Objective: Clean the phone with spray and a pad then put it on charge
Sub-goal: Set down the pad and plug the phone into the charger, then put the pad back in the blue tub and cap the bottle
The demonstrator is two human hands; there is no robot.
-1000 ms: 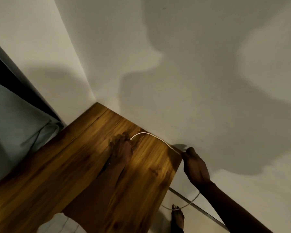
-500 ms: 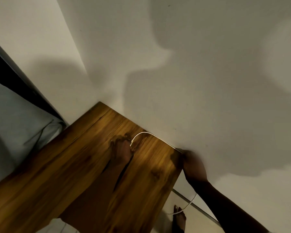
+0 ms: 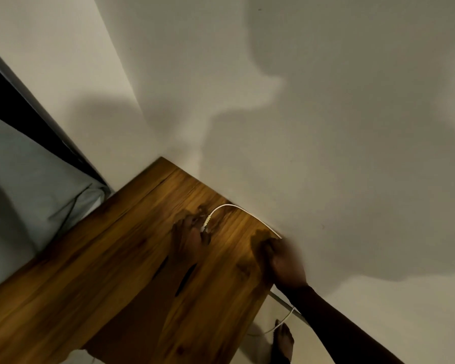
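Note:
A white charging cable (image 3: 230, 206) arcs over the far right part of the wooden table (image 3: 95, 271). Its plug end (image 3: 205, 225) lies at the fingertips of my left hand (image 3: 188, 239), which rests on the table top and pinches it. My right hand (image 3: 283, 261) is closed on the cable at the table's right edge, close to the wall. Below that hand the cable (image 3: 284, 321) hangs in a loop toward the floor. No phone, spray or pad can be made out; my left forearm covers part of the table.
White walls (image 3: 326, 127) meet in a corner just behind the table. A bed with pale grey bedding (image 3: 24, 193) and a dark frame lies to the left. My bare foot (image 3: 283, 340) stands on the floor right of the table.
My right hand has moved left along the cable, from beside the table to its right edge, shortening the arc. The left hand stays on the plug end.

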